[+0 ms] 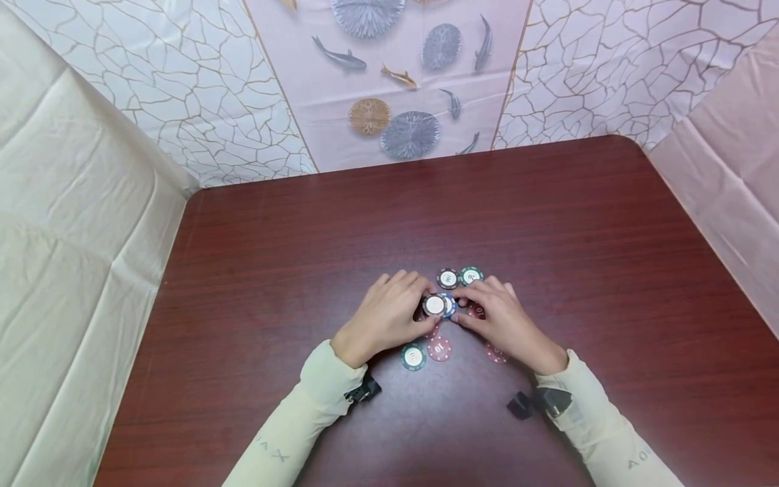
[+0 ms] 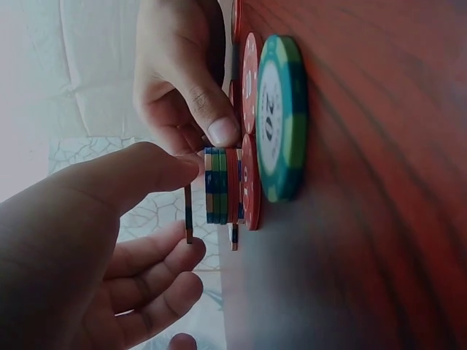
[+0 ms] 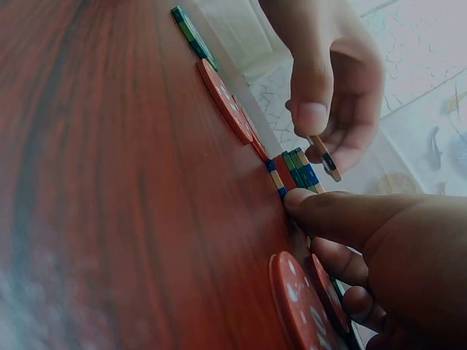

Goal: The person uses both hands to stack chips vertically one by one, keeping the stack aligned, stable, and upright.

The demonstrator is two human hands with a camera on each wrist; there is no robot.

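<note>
Between its thumb and fingers, my left hand (image 1: 389,312) pinches a black-edged poker chip (image 1: 435,305), held just above a short stack of chips. The stack (image 2: 217,186) has blue, green and red edges, with a blue chip (image 1: 451,306) on top. My right hand (image 1: 504,323) grips this stack at its side, the thumb (image 3: 310,208) against it near the table. In the left wrist view, a gap shows between the held chip (image 2: 188,215) and the stack. The right fingers' far contact is partly hidden.
Beyond the stack lie a black chip (image 1: 447,278) and a green chip (image 1: 471,276). Nearer, a green chip (image 1: 413,357) and a red chip (image 1: 439,349) lie on the dark wooden table (image 1: 274,243). More red chips (image 1: 496,354) are partly under the right hand.
</note>
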